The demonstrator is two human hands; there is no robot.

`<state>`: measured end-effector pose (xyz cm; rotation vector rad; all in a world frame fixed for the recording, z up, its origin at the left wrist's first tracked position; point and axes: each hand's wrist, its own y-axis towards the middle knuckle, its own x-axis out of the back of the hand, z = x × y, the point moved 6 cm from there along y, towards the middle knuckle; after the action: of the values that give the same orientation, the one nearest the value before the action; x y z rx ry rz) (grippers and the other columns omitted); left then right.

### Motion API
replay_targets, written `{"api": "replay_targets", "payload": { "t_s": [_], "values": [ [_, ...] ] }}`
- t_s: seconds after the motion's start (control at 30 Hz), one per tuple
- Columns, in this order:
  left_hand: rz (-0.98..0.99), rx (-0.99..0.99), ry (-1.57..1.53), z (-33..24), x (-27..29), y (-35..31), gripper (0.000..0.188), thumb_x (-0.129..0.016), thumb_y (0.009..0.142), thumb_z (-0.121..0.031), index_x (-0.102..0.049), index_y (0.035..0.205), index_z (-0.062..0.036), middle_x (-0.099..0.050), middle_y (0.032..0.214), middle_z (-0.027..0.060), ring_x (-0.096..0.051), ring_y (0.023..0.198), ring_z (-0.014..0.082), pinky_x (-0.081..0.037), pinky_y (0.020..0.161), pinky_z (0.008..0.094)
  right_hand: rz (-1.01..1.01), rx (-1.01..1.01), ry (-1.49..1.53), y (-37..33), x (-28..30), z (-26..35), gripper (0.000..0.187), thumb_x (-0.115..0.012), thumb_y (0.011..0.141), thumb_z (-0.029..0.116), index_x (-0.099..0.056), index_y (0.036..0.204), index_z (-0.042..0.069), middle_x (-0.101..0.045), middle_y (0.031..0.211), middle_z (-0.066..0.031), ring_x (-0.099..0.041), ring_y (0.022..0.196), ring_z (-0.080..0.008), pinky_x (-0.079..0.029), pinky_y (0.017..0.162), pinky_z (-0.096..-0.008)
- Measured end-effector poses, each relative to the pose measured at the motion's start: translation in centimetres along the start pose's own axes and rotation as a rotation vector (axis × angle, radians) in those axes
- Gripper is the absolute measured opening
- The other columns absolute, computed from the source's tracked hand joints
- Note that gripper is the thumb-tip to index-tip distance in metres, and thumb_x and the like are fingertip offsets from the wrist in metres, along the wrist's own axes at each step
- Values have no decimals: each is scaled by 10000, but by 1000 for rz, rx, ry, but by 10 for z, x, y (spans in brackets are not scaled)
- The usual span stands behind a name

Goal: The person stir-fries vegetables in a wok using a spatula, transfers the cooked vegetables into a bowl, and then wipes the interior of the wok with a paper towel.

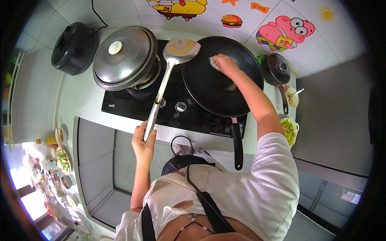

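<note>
My left hand point(144, 140) is wrapped round the handle end of a long metal spatula point(163, 84). Its broad blade is raised over the stove, just left of the wok. My right hand point(225, 65) reaches inside the large black wok point(217, 94), closed on a small white cloth or wad of paper point(214, 63) against the far inner wall. The wok sits on the right side of the black gas stove point(177, 116), its black handle pointing toward me. Whether the white piece is cloth or paper I cannot tell.
A lidded steel pot point(120, 60) covers the left burner, beside a black appliance point(73, 48). Right of the wok are a small lidded saucepan point(277, 66), a bowl with a spoon point(292, 100) and a dish of chopped greens point(288, 132). More dishes line the left counter.
</note>
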<state>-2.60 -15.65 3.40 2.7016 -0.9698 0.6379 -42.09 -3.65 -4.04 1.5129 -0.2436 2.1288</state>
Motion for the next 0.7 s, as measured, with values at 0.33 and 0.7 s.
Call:
{"api": "replay_targets", "payload": {
  "t_s": [0.33, 0.7],
  "values": [
    [-23, -37, -19, 3, -2, -1, 307, -613, 698, -43, -570, 999, 4, -497, 738, 70, -487, 685, 163, -389, 636, 264, 854, 56, -98, -99, -9, 22, 99, -588, 625, 80, -630, 711, 107, -629, 748, -111, -607, 732, -288, -472, 620, -384],
    [-33, -20, -3, 3, 0, 5, 308, -613, 693, -24, -568, 995, 12, -503, 743, 76, -489, 678, 168, -393, 634, 267, -295, 467, -382, 32, 2, 44, 68, -542, 713, 120, -553, 778, 107, -497, 753, -42, -541, 753, -230, -467, 590, -362]
  ]
}}
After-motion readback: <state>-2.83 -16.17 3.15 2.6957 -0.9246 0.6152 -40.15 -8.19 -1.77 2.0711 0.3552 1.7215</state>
